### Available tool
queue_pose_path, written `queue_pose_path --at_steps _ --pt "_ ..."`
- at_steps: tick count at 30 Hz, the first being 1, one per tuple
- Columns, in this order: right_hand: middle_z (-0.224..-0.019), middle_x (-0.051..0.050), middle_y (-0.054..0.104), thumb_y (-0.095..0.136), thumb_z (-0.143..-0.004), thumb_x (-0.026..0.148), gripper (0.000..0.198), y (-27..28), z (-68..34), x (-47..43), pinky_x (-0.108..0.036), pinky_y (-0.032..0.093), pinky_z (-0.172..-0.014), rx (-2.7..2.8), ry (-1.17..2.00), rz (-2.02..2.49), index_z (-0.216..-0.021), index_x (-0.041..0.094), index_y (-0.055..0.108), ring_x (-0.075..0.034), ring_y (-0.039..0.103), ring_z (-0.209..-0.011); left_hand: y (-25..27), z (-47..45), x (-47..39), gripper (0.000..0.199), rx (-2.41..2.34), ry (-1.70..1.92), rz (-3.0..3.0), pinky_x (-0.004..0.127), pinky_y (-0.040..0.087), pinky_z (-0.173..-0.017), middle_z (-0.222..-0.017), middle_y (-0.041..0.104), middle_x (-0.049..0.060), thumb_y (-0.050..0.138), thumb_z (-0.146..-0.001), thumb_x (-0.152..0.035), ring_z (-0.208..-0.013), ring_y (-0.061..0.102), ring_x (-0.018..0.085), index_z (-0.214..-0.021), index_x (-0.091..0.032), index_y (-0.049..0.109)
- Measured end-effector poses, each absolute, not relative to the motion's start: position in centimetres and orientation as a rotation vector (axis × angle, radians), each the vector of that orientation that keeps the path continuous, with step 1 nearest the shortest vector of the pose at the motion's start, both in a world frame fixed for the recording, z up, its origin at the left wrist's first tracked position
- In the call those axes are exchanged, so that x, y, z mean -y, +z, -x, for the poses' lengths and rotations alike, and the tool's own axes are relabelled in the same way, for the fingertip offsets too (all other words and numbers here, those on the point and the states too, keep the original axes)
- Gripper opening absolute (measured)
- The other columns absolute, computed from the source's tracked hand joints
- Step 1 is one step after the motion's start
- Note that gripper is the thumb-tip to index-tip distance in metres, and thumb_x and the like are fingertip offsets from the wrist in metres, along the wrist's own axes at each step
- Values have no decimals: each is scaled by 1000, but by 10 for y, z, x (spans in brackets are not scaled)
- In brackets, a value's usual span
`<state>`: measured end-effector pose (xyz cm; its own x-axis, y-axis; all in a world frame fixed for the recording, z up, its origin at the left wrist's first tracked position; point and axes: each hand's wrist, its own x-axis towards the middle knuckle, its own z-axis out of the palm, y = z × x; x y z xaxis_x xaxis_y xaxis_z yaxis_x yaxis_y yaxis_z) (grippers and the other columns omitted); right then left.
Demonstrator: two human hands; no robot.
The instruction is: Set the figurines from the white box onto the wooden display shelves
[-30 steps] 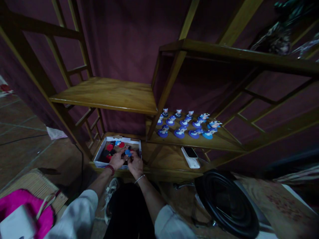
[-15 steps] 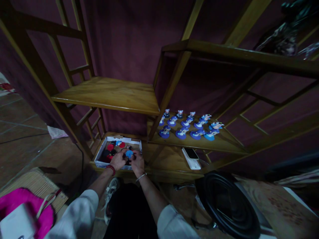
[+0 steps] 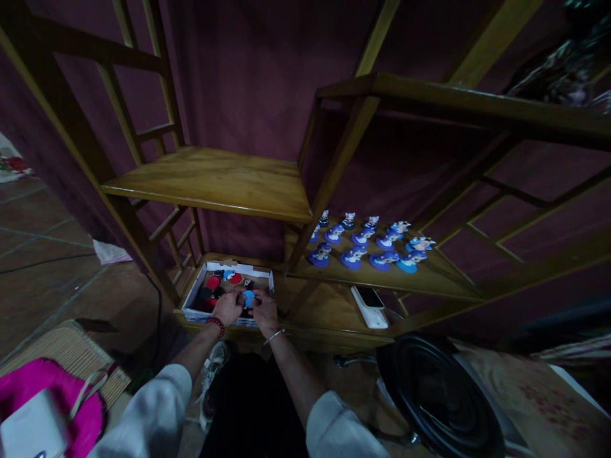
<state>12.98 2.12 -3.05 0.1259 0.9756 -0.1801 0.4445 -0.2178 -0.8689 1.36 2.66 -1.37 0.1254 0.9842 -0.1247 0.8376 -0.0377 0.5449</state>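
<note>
Between my two hands, over the near right part of a shallow white cardboard box [image 3: 193, 299], is a figurine with a round blue base [image 3: 249, 298]. My left hand [image 3: 228, 308] grips its left side, the fingers curled inward. From the other side, my right hand [image 3: 263, 310] has its fingers closed on the same base. The rest of the figurine is hidden below the base and my fingers. Inside the box lie several more small figurines with red [image 3: 212, 282], black and blue parts, jumbled together.
Several figurines on purple and blue bases [image 3: 354, 257] stand in rows on the low right shelf. Below them lie a phone [image 3: 370, 297] and a white device [image 3: 373, 317]. A bare wooden shelf [image 3: 214, 181] overhangs the box. A black round seat [image 3: 442, 394] stands at the lower right.
The view has shifted slightly, so the shelf and figurines sit a little further right. Both hands still hold the blue-based figurine, its base turned slightly.
</note>
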Motion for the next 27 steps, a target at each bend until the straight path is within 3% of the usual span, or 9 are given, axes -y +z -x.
queue_pose_path --at_steps 10,16,27 --pt "-81 3 66 40 -80 18 24 -33 -135 -34 -19 44 -67 1671 724 1870 -90 25 61 -10 60 -74 -9 -23 -19 31 -2003 281 -1966 30 41 -70 -85 65 10 31 -83 -28 -81 61 21 -106 -17 48" --pt "-92 2 66 42 -80 17 24 -28 -132 -48 -20 41 -79 1734 646 1836 -89 25 62 -10 59 -85 -8 -27 -23 32 -2076 237 -1919 32 42 -69 -84 65 14 34 -79 -25 -81 61 24 -105 -14 50" --pt "-94 1 66 47 -77 17 24 -37 -110 -81 -19 41 -80 1867 717 1702 -92 24 64 -11 59 -87 -2 -32 -27 32 -2064 142 -1858 36 43 -69 -87 64 14 38 -76 -26 -85 61 26 -104 -14 49"
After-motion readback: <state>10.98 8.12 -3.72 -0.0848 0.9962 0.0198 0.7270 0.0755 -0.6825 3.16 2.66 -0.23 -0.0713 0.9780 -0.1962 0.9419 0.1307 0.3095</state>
